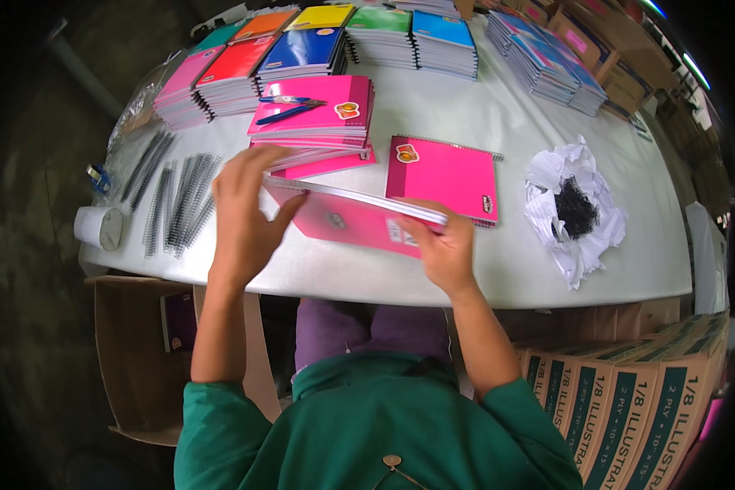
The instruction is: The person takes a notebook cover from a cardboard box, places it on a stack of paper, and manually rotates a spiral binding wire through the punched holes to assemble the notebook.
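Held tilted above the near side of the table (343,278), between both hands: pink-covered pad (347,224), page edges up, probably to keep sheets aligned. Right hand (451,253): pinching the right end, apparently as steadying side. Left hand (247,200): fingers and thumb spread at the left end; blurred, cannot tell if gripping. Beyond, to the left: wire coils (189,200), seemingly within easy reach. To the right: black scraps (577,208) on crumpled paper (545,192), likely for containment. Farther: pliers (296,113) atop pink stack (331,90). Farthest: coloured notebooks (302,51), apparently sorted by colour.
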{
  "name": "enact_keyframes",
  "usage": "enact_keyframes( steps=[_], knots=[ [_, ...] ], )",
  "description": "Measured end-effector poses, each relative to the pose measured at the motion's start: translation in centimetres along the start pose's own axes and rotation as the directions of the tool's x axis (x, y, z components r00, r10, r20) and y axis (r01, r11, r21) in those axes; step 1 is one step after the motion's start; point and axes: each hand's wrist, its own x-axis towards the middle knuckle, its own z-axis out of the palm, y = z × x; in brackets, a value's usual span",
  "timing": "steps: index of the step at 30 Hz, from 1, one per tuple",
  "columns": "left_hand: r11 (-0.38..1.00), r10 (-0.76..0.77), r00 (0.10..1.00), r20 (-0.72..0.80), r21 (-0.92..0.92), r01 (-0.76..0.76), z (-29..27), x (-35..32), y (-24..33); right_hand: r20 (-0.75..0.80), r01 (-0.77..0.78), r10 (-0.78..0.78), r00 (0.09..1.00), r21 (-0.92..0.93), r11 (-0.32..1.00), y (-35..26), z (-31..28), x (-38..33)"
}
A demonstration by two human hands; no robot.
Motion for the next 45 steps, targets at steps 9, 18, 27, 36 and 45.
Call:
enact_keyframes(
  steps=[9,18,27,36,45],
  knots=[
    [0.369,-0.343,0.793,0.503,-0.704,0.607,7.8,-12.1,-1.3,0.119,-0.181,0.169,0.978,0.095,0.979,4.6,-2.1,-3.8],
    [0.778,-0.455,0.885,0.100,0.527,0.341,6.6,-8.4,-18.3,0.156,-0.124,0.099,0.983,0.160,0.979,2.2,-1.2,-3.4],
    [0.526,-0.398,0.830,0.392,-0.644,0.556,2.3,-3.5,-10.0,0.132,-0.179,0.174,0.976,0.021,0.984,3.0,-3.7,-3.4],
    [0.661,-0.297,0.831,0.470,-0.527,0.534,1.3,-4.9,-4.2,0.054,-0.146,0.145,0.988,0.014,0.989,3.0,-2.7,-3.4],
    [0.575,-0.320,0.768,0.554,-0.531,0.623,0.8,-5.3,-4.2,0.010,-0.159,0.159,0.987,0.017,0.987,2.7,-2.3,-3.7]
  ],
)
